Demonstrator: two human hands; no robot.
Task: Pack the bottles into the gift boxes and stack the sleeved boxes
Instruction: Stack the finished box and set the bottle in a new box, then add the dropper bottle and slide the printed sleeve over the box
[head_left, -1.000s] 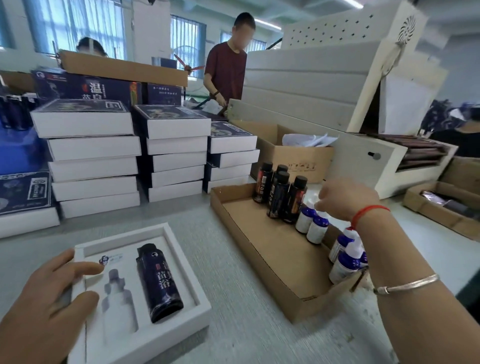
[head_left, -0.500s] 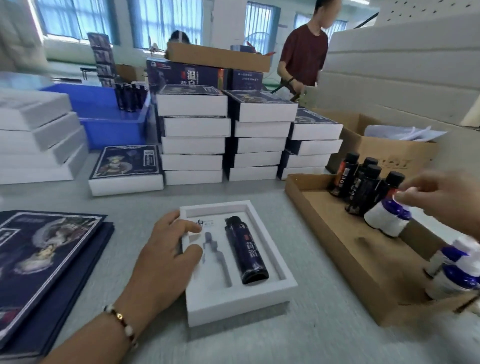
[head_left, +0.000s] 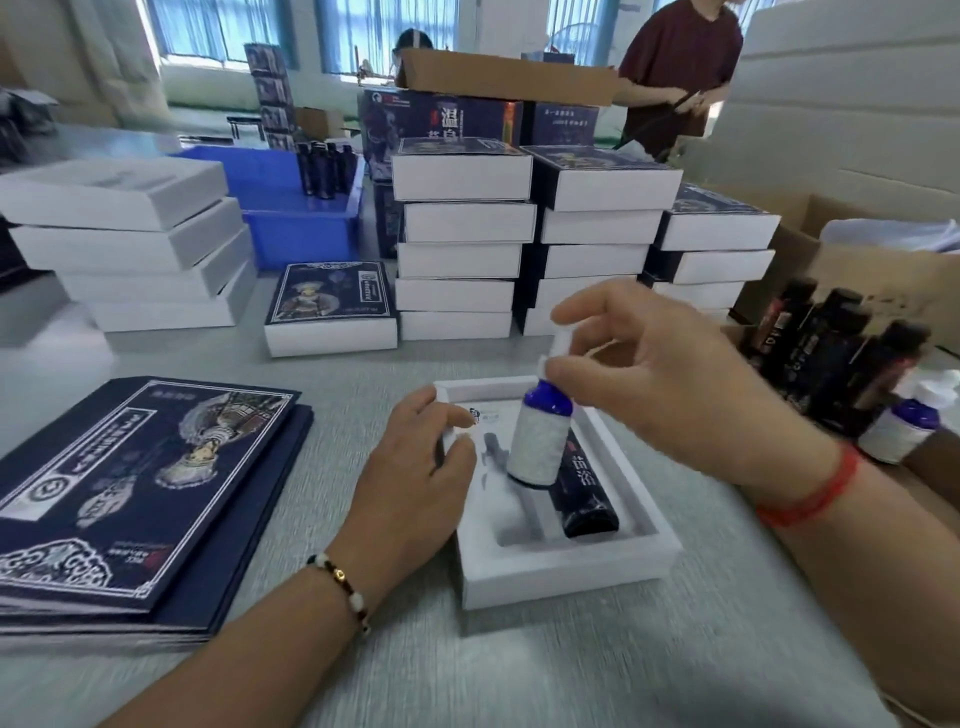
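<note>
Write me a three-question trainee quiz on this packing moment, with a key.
1. True or false: the dark bottle already lies in the open gift box.
2. Which hand holds the white dropper bottle? A) the left hand B) the right hand C) neither
3. Fill in: the left hand rests on the box's ___ edge, as the camera sees it.

Key
1. True; it lies in the right-hand slot.
2. B; the right hand pinches it by the cap, above the empty slot.
3. Left.
</note>
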